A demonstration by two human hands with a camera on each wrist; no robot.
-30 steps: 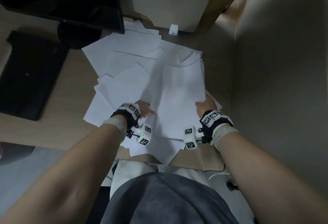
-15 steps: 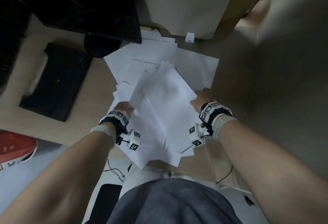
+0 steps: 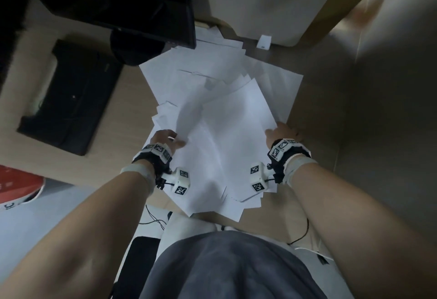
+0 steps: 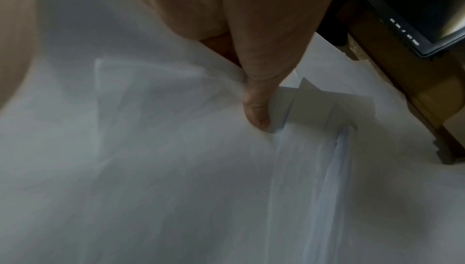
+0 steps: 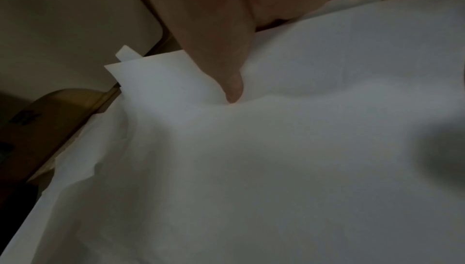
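Note:
A loose bundle of white paper sheets point(image 3: 227, 147) is held above the wooden desk point(image 3: 132, 114) near its front edge. My left hand point(image 3: 165, 140) grips the bundle's left edge, and my right hand point(image 3: 281, 133) grips its right edge. In the left wrist view the thumb point(image 4: 256, 109) lies on top of the paper point(image 4: 176, 169). The right wrist view shows the right thumb point(image 5: 231, 89) pressed into the top sheet point(image 5: 276, 149). The other fingers are hidden under the sheets. More sheets point(image 3: 189, 78) lie flat behind the bundle.
A dark monitor point(image 3: 118, 3) on a round base point(image 3: 134, 48) stands at the back left, with a black keyboard point(image 3: 68, 95) to its left. A white box point(image 3: 267, 3) and a small white block point(image 3: 263, 42) sit at the back. A wall point(image 3: 378, 109) closes the right side.
Both hands have drawn scattered sheets together into one bundle and lifted it off the desk, tilted. The hands now sit a little wider apart. Sheets at the back stayed put.

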